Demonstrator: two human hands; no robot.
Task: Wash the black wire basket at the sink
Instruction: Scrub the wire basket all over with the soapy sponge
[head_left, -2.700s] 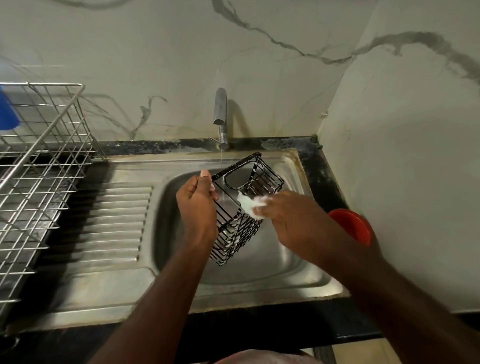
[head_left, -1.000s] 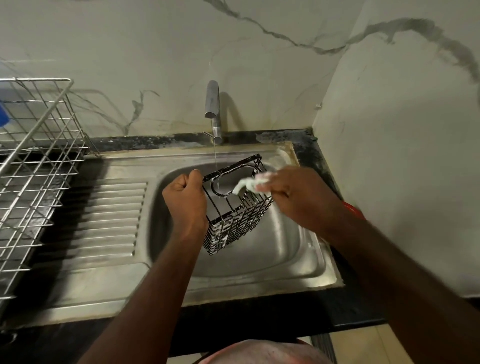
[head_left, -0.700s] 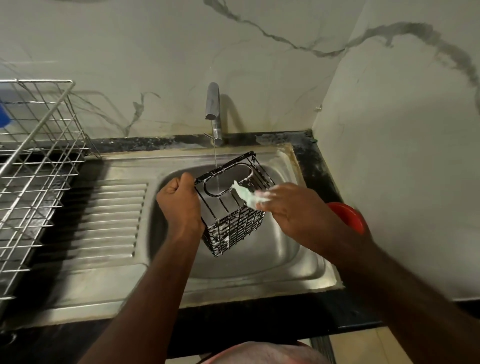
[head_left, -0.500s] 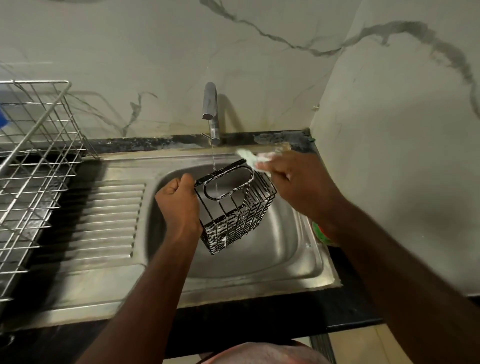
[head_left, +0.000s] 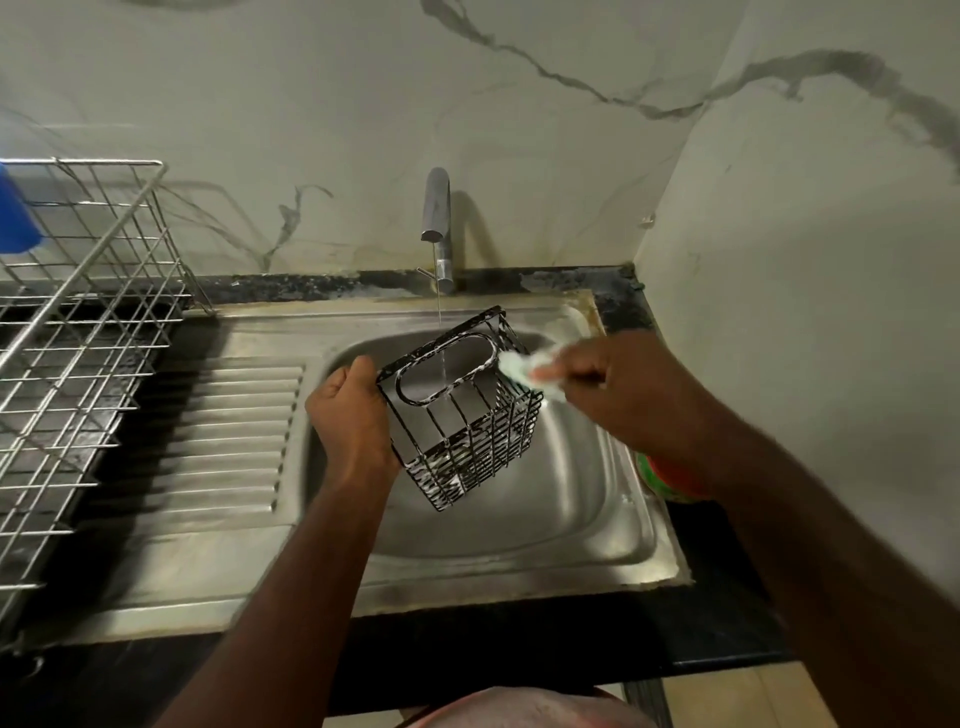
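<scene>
The black wire basket (head_left: 470, 415) hangs tilted over the steel sink (head_left: 571, 499), its open top turned toward me and soap foam on its wires. My left hand (head_left: 353, 415) grips its left side. My right hand (head_left: 628, 395) holds a soapy white scrub pad (head_left: 524, 369) against the basket's upper right rim. A thin stream of water falls from the tap (head_left: 436, 218) into the basket's opening.
A steel wire dish rack (head_left: 78, 332) stands on the left beside the ribbed drainboard (head_left: 218, 436), with something blue (head_left: 15, 208) at its far left. A red-and-green container (head_left: 670, 478) sits at the sink's right edge, mostly hidden by my right arm. Marble walls close the back and right.
My right hand has rubbed the pad back and forth along the basket's right rim, and is now lower than half a second ago. My left hand has turned the basket more upright.
</scene>
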